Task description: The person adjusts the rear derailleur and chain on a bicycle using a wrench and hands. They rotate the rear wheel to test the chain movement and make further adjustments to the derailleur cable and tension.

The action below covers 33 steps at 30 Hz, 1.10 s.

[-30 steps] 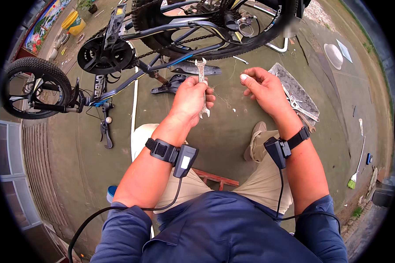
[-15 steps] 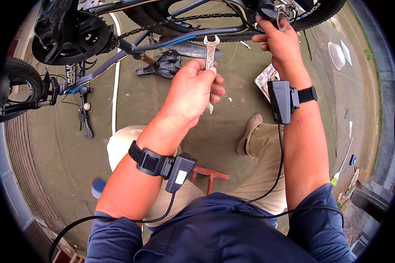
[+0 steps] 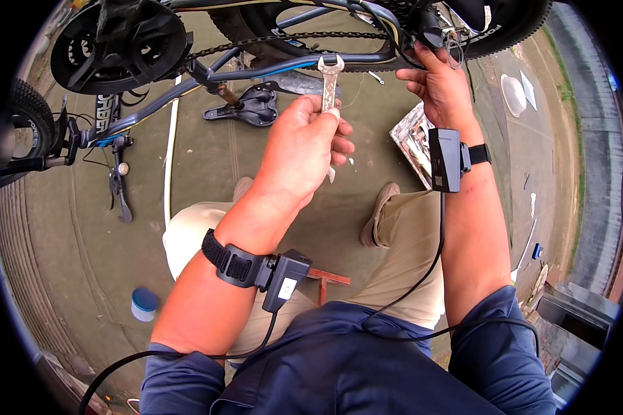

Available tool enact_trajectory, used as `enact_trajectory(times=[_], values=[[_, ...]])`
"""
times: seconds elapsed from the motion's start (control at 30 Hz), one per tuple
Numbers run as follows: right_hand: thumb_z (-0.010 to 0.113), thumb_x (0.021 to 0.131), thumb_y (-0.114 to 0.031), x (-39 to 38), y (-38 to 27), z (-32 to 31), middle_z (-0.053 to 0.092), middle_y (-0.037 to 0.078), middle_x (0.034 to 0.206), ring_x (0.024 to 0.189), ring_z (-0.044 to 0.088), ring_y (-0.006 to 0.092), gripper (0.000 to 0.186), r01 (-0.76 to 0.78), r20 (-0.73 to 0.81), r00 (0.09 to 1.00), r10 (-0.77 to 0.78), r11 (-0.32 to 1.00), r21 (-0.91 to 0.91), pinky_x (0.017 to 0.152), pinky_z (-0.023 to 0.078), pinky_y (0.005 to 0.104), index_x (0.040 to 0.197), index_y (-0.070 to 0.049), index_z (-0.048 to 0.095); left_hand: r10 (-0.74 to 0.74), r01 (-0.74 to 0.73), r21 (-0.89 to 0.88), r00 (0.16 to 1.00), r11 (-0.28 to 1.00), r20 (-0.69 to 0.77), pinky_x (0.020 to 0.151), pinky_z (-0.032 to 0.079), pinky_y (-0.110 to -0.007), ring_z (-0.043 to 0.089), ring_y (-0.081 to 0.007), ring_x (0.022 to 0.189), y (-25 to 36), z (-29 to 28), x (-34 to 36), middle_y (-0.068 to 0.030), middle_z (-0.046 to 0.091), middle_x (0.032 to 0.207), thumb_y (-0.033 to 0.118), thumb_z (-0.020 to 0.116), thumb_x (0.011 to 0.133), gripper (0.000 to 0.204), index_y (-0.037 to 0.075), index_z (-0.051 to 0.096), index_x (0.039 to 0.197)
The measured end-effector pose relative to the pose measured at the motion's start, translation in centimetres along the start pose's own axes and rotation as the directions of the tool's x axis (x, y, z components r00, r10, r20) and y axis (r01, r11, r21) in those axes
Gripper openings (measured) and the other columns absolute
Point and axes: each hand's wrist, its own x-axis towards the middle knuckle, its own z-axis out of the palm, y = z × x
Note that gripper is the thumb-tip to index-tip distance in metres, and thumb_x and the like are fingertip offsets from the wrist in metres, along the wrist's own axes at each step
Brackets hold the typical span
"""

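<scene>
An open-end wrench stands nearly upright in my left hand, its fingers wrapped round the shaft and its upper jaw pointing at the bicycle frame. My right hand reaches up to the rear wheel area, thumb and forefinger closed at the lower part of the rear derailleur. The other fingers curl loosely. A loop of thin cable hangs beside these fingertips. What exactly the pinch touches is partly hidden. The chain runs left to the black crankset.
The bicycle's saddle is low, near the ground mat. A tray of tools lies below my right hand. A small wrench rests on the mat. A blue-lidded tub stands at left; a red stool shows between my legs.
The view has shifted slightly, showing more of the tool tray and the tub. My left hand still holds the wrench; my right hand stays at the derailleur.
</scene>
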Motion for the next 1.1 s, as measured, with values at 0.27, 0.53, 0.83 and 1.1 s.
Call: enact_trajectory(times=[0.27, 0.53, 0.83, 1.1], values=[[0.073, 0.094, -0.026, -0.1, -0.1, 0.1, 0.069, 0.005, 0.109, 0.065, 0.070, 0.0142, 0.031, -0.020, -0.001, 1.000, 0.020, 0.997, -0.081, 0.051, 0.053, 0.0214, 0.117, -0.008, 0.062, 0.005, -0.005, 0.016, 1.000, 1.000, -0.016, 0.065, 0.050, -0.029, 0.062, -0.0149, 0.076, -0.8, 1.0, 0.2, -0.0079, 0.063, 0.094, 0.017, 0.053, 0.101, 0.020, 0.000, 0.058, 0.111], [0.073, 0.093, -0.023, 0.4, -0.1, 0.1, 0.067, 0.006, 0.103, 0.065, 0.071, 0.0162, 0.036, -0.010, 0.014, 1.000, 0.012, 0.989, -0.144, 0.050, 0.050, 0.0234, 0.121, -0.003, 0.060, 0.018, -0.011, 0.114, 0.998, 0.993, -0.059, 0.064, 0.050, -0.030, 0.062, -0.0150, 0.075, -1.8, 1.5, 0.8, -0.0088, 0.065, 0.094, 0.016, 0.051, 0.101, 0.023, -0.002, 0.058, 0.114], [0.071, 0.096, -0.027, 0.8, -0.3, -1.0, 0.071, 0.004, 0.107, 0.063, 0.069, 0.0138, 0.032, -0.066, 0.060, 0.996, 0.070, 0.996, -0.063, 0.051, 0.054, 0.0231, 0.119, -0.009, 0.061, 0.028, -0.021, 0.108, 0.997, 0.994, -0.065, 0.064, 0.051, -0.029, 0.062, -0.0146, 0.075, -2.0, 1.4, 1.0, -0.0085, 0.064, 0.094, 0.016, 0.051, 0.102, 0.022, -0.002, 0.057, 0.113], [0.074, 0.093, -0.026, 0.3, 0.0, -0.3, 0.071, 0.003, 0.104, 0.061, 0.068, 0.0135, 0.032, -0.043, -0.011, 0.999, 0.042, 0.990, -0.131, 0.050, 0.052, 0.0235, 0.116, -0.009, 0.061, -0.005, 0.007, 0.072, 0.999, 0.997, -0.032, 0.064, 0.051, -0.029, 0.062, -0.0144, 0.075, -2.2, 1.8, 1.2, -0.0081, 0.063, 0.095, 0.017, 0.052, 0.102, 0.022, -0.001, 0.056, 0.115]])
